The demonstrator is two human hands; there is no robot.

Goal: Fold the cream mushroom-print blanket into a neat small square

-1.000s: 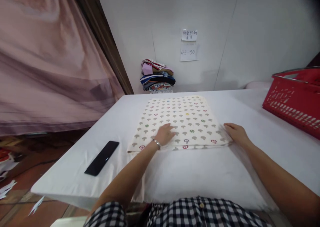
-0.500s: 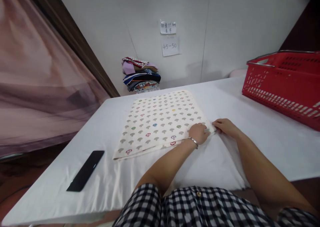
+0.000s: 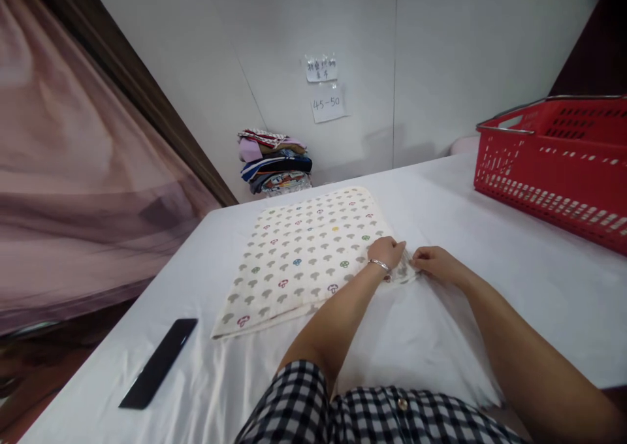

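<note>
A cream cloth printed with small mushrooms [image 3: 304, 254] lies folded flat on the white-covered table [image 3: 490, 268]. My left hand [image 3: 388, 251], with a bracelet at the wrist, rests on the cloth's near right corner. My right hand [image 3: 431, 261] sits just right of it, fingers pinching the same corner edge. Both hands are close together, almost touching.
A red plastic basket [image 3: 558, 170] stands at the table's right. A black phone [image 3: 159, 362] lies near the left front edge. A stack of folded clothes [image 3: 274, 163] sits against the white wall, under two paper notes [image 3: 326, 88]. A pink curtain [image 3: 73, 170] hangs left.
My left hand slid from the cloth's near middle across to its right corner, beside my right hand. The view turned to the right.
</note>
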